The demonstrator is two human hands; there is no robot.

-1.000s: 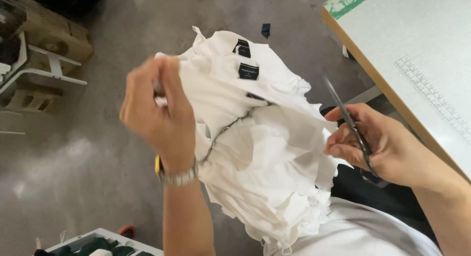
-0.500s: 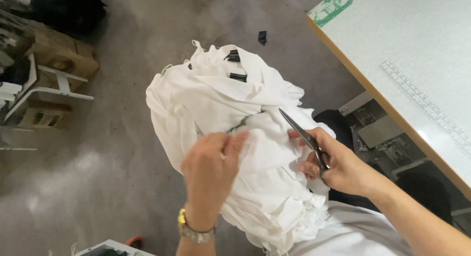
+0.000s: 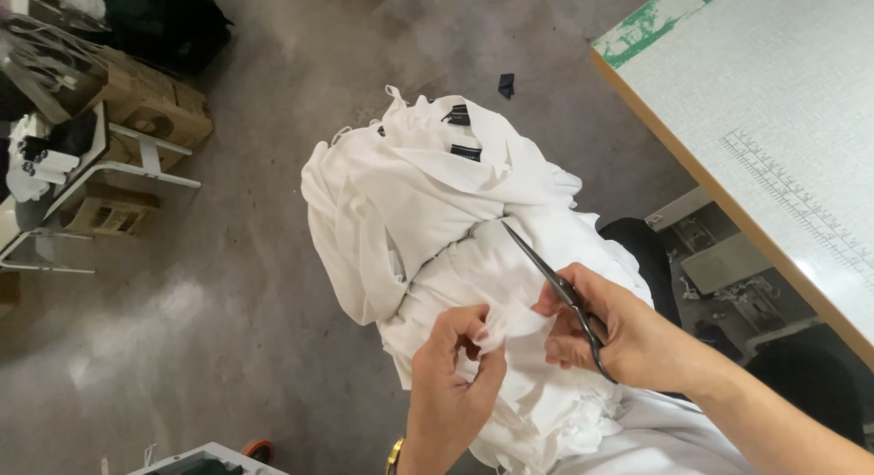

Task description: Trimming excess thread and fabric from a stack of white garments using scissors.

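Concrete floor (image 3: 228, 284), grey and mottled, is filling most of the view, and a pale surface (image 3: 783, 102) with a wooden edge and a printed ruler strip is running diagonally down the right side. At far left, cardboard boxes (image 3: 150, 111) are sitting on a white metal rack (image 3: 109, 179), and a small dark scrap (image 3: 506, 85) is lying on the floor at the far side. Open floor is stretching between the rack and the heap of white cloth (image 3: 437, 202), which is piling up in the near middle, just left of the surface's edge. The left hand (image 3: 452, 384) is pinching a fold of the cloth, its grip clenched on it. The right hand (image 3: 628, 338) is grasping the scissors (image 3: 555, 288), their blades lying over the cloth and pointing far-left.
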